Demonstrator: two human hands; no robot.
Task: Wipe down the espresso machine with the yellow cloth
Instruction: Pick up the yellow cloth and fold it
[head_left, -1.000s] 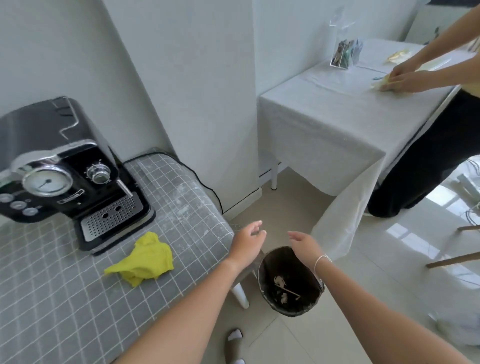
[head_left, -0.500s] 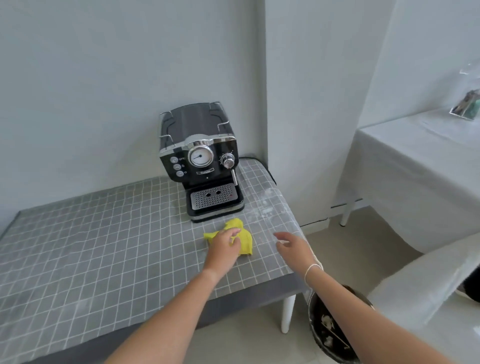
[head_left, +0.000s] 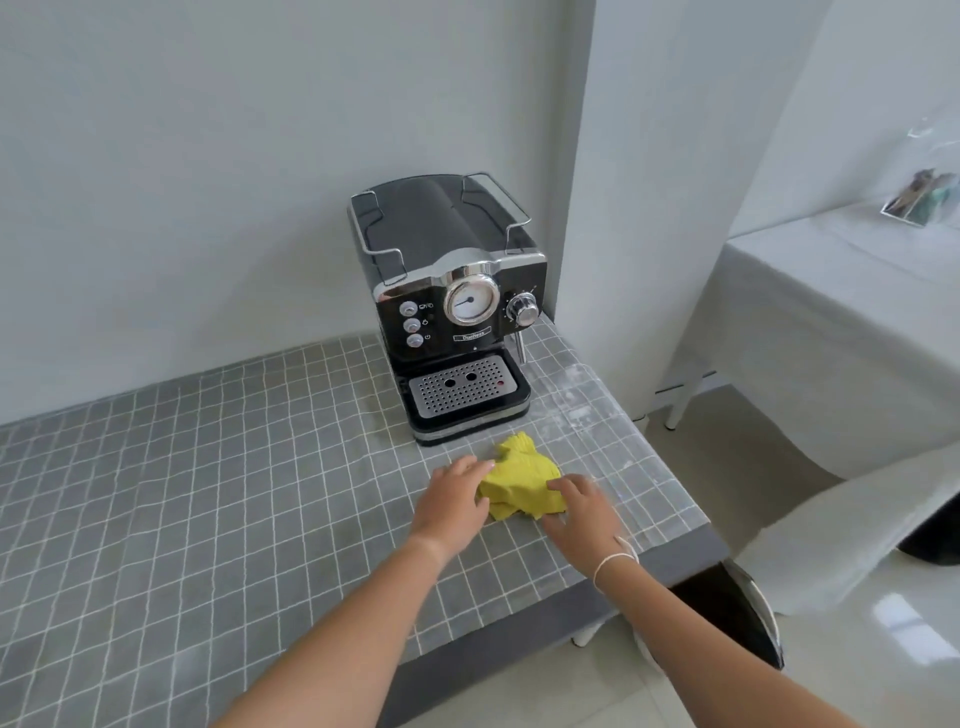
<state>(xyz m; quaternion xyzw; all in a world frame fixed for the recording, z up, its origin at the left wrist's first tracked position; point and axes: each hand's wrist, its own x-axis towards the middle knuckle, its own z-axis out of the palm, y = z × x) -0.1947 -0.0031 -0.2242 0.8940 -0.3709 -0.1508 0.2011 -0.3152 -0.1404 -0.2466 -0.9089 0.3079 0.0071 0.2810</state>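
Observation:
A black and chrome espresso machine (head_left: 452, 306) stands at the back right of the grey checked table (head_left: 208, 493), against the wall. A crumpled yellow cloth (head_left: 522, 480) lies on the table just in front of its drip tray. My left hand (head_left: 454, 506) rests on the cloth's left edge, fingers laid over it. My right hand (head_left: 582, 512) touches the cloth's right side, fingers on its front corner. The cloth lies flat on the table between both hands, apart from the machine.
A wall corner (head_left: 582, 208) juts out right beside the machine. A black bin (head_left: 737, 613) stands on the floor below the table's right end. A table with a white cloth (head_left: 831, 322) and a clear holder (head_left: 919, 202) is to the right.
My view swung from the bin up to the table. Both hands came from over the bin onto the yellow cloth: the left hand first, then the right.

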